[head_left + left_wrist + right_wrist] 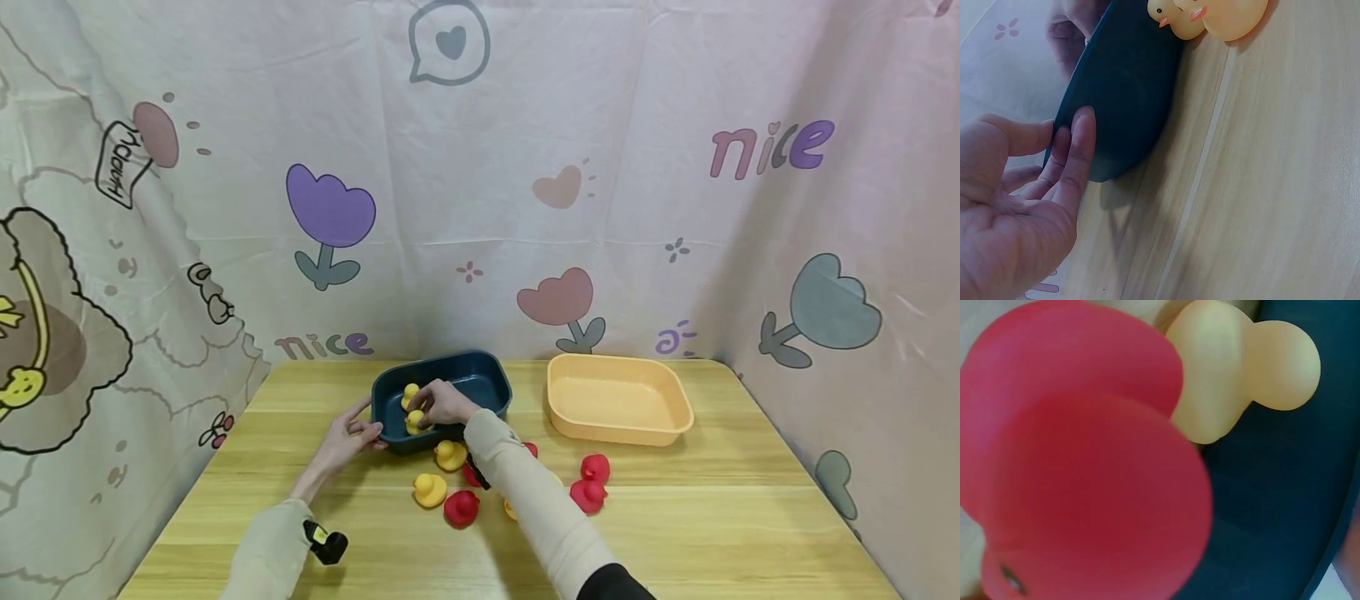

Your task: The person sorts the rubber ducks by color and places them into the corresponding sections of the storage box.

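A dark blue bin (491, 412) stands on the wooden table. My left hand (348, 437) holds its left end; in the left wrist view the rim runs between thumb and fingers, which lie against the outer wall. My right hand (447, 404) reaches into the bin, its curled fingers on a yellow rubber duck (416, 423). They partly cover the duck. Just behind it in the bin sits another yellow duck (408, 395). Outside, near the front wall, are yellow ducks (450, 456) and a red duck (1104, 494).
A pale yellow-orange bin (620, 429) stands at the back right. Red ducks (588, 497) sit right of my right forearm. Another yellow duck (430, 491) and a red one (461, 508) lie nearer the front. The right sleeve hides some ducks. A printed cloth hangs behind the table.
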A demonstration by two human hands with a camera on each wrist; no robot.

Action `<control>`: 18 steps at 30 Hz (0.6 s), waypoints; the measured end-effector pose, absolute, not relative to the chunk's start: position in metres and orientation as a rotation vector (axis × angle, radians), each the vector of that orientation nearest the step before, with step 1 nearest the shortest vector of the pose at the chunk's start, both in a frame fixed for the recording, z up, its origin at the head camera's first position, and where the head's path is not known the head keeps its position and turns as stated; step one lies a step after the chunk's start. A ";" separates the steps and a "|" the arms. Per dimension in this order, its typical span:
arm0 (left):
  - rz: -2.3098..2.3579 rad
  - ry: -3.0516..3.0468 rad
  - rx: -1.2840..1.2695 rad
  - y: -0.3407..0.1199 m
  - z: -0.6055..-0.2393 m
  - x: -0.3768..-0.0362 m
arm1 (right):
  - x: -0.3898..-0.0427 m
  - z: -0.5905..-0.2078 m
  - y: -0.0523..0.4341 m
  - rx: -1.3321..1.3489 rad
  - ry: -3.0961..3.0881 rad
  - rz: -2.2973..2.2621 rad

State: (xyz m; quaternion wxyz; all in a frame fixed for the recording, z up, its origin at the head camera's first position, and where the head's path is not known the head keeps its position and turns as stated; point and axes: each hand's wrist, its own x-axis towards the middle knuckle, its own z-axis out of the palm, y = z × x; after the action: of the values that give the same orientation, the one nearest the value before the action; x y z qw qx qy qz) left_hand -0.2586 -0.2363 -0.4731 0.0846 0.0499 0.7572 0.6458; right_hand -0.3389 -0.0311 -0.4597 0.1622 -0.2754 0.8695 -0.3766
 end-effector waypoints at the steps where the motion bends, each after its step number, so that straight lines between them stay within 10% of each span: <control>1: 1.924 2.259 0.149 -0.236 -0.473 -0.259 | -0.338 -0.459 -0.031 -0.790 2.483 -1.062; 18: 1.913 2.282 0.124 -0.236 -0.475 -0.260 | -0.289 -0.409 0.058 -1.360 2.551 -1.073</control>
State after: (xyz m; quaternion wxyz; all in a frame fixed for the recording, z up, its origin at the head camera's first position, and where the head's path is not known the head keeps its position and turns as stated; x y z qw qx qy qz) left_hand -0.2597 -0.2361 -0.4753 0.0805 0.0416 0.7631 0.6399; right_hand -0.2894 0.0581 -0.4092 0.0291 -0.4408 0.8270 -0.3478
